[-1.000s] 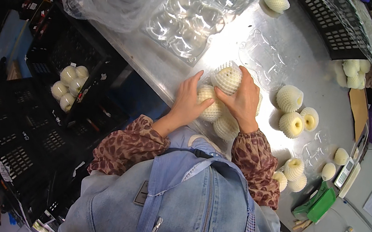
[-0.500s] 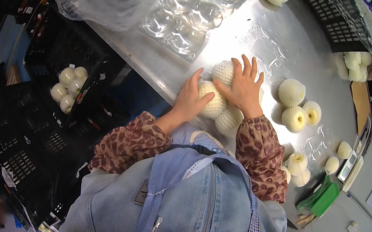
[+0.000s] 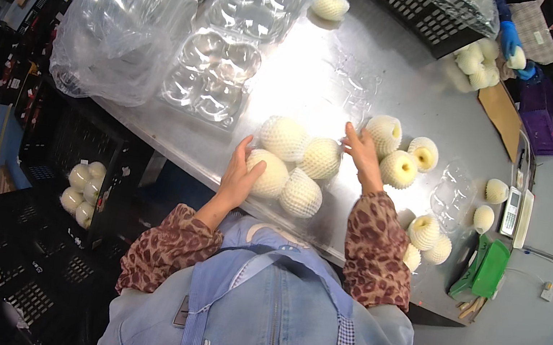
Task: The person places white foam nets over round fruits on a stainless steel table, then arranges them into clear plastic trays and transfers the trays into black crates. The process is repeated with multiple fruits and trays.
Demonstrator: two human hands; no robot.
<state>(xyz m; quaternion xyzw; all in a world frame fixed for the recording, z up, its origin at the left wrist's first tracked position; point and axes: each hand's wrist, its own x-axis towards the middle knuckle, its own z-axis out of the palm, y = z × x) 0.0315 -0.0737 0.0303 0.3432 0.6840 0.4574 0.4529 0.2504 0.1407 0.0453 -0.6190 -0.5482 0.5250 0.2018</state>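
Several pale round fruits in white foam nets sit close together near the front edge of the metal table, seemingly in a clear plastic tray whose edges are hard to make out. My left hand rests against the near left fruit, thumb on it and fingers stretched along its side. My right hand is on the other side of the group, fingers apart and holding nothing. Just beyond it lies a second cluster of netted fruits, with yellow ends showing through the net openings.
Empty clear clamshell trays and a large plastic bag lie at left. More netted fruits are at right, near a green container and a scale. Black crates stand below left. A co-worker's blue-gloved hand holds a fruit.
My right hand has come off the grouped fruits and moved right of them. My left hand stays at the near left fruit. The view has shifted, so the table appears moved.
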